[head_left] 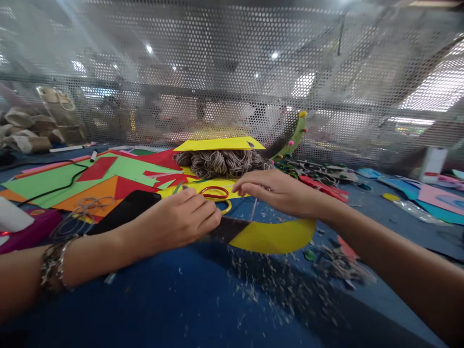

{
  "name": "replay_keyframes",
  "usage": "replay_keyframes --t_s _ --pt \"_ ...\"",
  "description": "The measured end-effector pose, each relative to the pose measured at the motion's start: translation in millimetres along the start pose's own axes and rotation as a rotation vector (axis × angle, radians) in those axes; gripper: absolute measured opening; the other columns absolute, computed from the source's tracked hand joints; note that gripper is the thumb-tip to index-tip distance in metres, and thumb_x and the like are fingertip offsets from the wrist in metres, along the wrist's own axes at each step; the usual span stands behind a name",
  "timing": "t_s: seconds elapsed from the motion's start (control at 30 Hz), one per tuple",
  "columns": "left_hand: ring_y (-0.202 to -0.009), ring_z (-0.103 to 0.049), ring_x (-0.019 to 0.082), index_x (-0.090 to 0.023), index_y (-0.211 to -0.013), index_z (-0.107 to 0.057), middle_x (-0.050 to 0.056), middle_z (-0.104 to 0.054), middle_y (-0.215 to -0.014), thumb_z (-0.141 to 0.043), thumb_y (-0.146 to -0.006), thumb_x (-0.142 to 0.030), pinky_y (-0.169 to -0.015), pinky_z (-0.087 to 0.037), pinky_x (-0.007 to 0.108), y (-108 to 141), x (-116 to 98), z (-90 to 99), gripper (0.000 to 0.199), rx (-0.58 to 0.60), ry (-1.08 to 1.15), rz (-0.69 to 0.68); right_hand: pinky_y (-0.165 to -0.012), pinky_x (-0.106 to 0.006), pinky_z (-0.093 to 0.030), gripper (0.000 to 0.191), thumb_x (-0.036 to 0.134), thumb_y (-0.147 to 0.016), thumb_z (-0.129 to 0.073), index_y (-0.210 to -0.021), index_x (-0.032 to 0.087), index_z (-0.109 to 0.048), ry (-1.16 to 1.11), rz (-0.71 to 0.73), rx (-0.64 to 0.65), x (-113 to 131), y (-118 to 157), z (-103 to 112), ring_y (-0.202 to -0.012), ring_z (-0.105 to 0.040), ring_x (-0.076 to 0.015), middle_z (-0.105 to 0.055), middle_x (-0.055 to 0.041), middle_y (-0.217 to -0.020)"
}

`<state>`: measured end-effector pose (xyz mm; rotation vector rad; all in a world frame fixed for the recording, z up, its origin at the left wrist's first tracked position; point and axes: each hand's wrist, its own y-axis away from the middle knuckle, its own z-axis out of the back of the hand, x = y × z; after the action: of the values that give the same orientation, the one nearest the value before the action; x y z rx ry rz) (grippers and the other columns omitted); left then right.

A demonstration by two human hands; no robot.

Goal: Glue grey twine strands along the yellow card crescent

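A curved piece [279,237], yellow at the right and dark towards the left, stretches across between my hands. My left hand [192,212] is closed at its dark end, with the fingertips partly hidden. Above the piece, my right hand [279,193] has its fingers bent together, pointing left. A thin grey yarn strand [253,210] runs from under these fingers down to the piece. Just beyond my left fingers lie scissors [214,192] with red and yellow handles. Behind them rests a bundle of grey yarn [224,163] with a yellow sheet [217,143] on top.
Coloured paper sheets [47,181] and a black phone-like slab [126,210] lie to the left. Yarn clippings [268,290] litter the blue table [152,299]. A green curved piece with pompoms [299,133] leans at the perforated metal screen [224,63]. More paper [438,195] lies right.
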<state>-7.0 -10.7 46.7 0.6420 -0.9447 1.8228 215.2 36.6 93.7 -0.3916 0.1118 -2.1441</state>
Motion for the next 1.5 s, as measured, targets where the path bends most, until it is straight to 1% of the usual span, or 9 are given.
replay_keyframes --t_s 0.13,0.4,0.53,0.7,0.87,0.93,1.07,1.23,1.5 --pt "-0.064 -0.055 0.017 -0.011 -0.094 -0.054 0.004 -0.061 -0.081 -0.03 -0.085 -0.003 -0.065 -0.039 0.032 5 -8 -8.9 0.027 0.017 -0.047 0.016 -0.076 -0.031 -0.04 0.032 0.032 -0.089 -0.032 -0.093 0.013 -0.058 0.146 -0.02 -0.063 12 29 8 -0.085 -0.054 -0.0158 -0.061 -0.0093 -0.092" --pt "-0.056 -0.059 0.016 -0.011 -0.087 -0.057 0.002 -0.061 -0.072 -0.042 -0.081 0.0 -0.051 -0.044 0.027 15 -22 13.1 0.019 -0.051 -0.114 0.125 -0.081 -0.028 -0.045 0.035 0.048 -0.086 -0.036 -0.106 0.024 -0.051 -0.365 -0.063 -0.096 20 70 -2 -0.095 -0.055 -0.0157 -0.059 -0.0037 -0.101" --pt "-0.052 -0.058 0.015 -0.011 -0.083 -0.058 0.002 -0.061 -0.067 -0.043 -0.08 0.002 -0.047 -0.044 0.025 17 -27 11.1 0.02 -0.015 -0.121 0.141 -0.072 -0.026 -0.045 0.031 0.048 -0.082 -0.044 -0.094 0.021 -0.054 -0.329 -0.07 0.001 24 71 -11 -0.083 -0.055 -0.0142 -0.059 -0.0036 -0.09" --pt "-0.068 -0.062 0.018 -0.012 -0.089 -0.058 0.005 -0.064 -0.08 -0.036 -0.081 -0.003 -0.058 -0.047 0.029 28 -47 -1.4 0.025 0.02 0.067 0.111 -0.067 -0.026 -0.042 0.021 0.035 -0.084 -0.044 -0.085 0.018 -0.056 -0.168 -0.244 0.177 12 73 -38 -0.073 -0.052 -0.0118 -0.057 -0.0037 -0.084" --pt "-0.061 -0.061 0.021 -0.013 -0.088 -0.06 0.01 -0.064 -0.083 -0.037 -0.072 -0.003 -0.048 -0.042 0.029 26 -44 1.8 0.03 0.17 0.313 0.204 -0.073 -0.028 -0.041 0.019 0.032 -0.084 -0.044 -0.09 0.018 -0.055 -0.191 -0.273 0.218 -2 74 -53 -0.08 -0.052 -0.0133 -0.055 -0.0059 -0.092" --pt "-0.061 -0.061 0.022 -0.013 -0.092 -0.061 0.011 -0.064 -0.087 -0.046 -0.076 -0.017 -0.044 -0.041 0.029 22 -36 0.5 0.022 0.233 0.431 0.212 -0.073 -0.028 -0.042 0.016 0.028 -0.084 -0.043 -0.088 0.018 -0.055 -0.183 -0.279 0.201 -3 74 -56 -0.079 -0.051 -0.013 -0.054 -0.006 -0.09" --pt "-0.086 -0.059 0.031 -0.011 -0.11 -0.055 0.017 -0.059 -0.104 -0.056 -0.073 -0.052 -0.065 -0.047 0.04 12 -21 -14.5 0.055 0.271 0.536 0.244 -0.071 -0.028 -0.042 0.014 0.027 -0.083 -0.045 -0.087 0.017 -0.054 -0.169 -0.282 0.195 -1 73 -59 -0.078 -0.05 -0.0133 -0.054 -0.0065 -0.091" --pt "-0.092 -0.056 0.025 -0.016 -0.113 -0.051 0.012 -0.056 -0.106 -0.051 -0.081 -0.045 -0.069 -0.046 0.034 0 -15 -32.2 0.043 0.392 0.754 0.165 -0.076 -0.03 -0.042 0.017 0.027 -0.082 -0.046 -0.094 0.018 -0.053 -0.15 -0.329 0.192 5 72 -58 -0.084 -0.051 -0.0144 -0.054 -0.0068 -0.097" --pt "-0.096 -0.052 0.025 -0.015 -0.112 -0.051 0.013 -0.053 -0.108 -0.054 -0.079 -0.042 -0.079 -0.045 0.036 -13 -21 -37.1 0.043 0.312 0.915 0.066 -0.077 -0.029 -0.042 0.02 0.025 -0.083 -0.046 -0.101 0.019 -0.052 -0.122 -0.305 0.163 1 74 -59 -0.088 -0.052 -0.0145 -0.056 -0.0061 -0.098"
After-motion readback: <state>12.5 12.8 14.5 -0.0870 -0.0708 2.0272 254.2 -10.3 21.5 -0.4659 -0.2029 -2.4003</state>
